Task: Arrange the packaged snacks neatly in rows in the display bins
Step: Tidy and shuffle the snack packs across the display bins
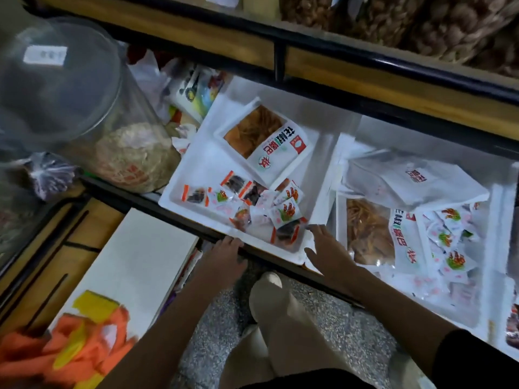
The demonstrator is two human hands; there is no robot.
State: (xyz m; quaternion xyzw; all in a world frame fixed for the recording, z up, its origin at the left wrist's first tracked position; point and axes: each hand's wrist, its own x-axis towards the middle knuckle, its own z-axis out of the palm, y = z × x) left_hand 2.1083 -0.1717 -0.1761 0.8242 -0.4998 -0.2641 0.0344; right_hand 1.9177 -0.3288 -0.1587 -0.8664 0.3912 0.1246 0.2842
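A white foam bin sits askew on the shelf. It holds a large white snack bag and several small loose packets heaped at its near corner. My left hand rests on the shelf's black front edge, fingers hooked over it, just below the bin. My right hand lies with fingers straight against the bin's near right corner. To the right, a second bin holds large bags and more small packets in a loose pile.
A clear plastic jar with dried food stands left of the foam bin. A white box and orange-yellow packets lie at lower left. Bulk goods fill the upper shelf. My leg and shoe stand on the speckled floor.
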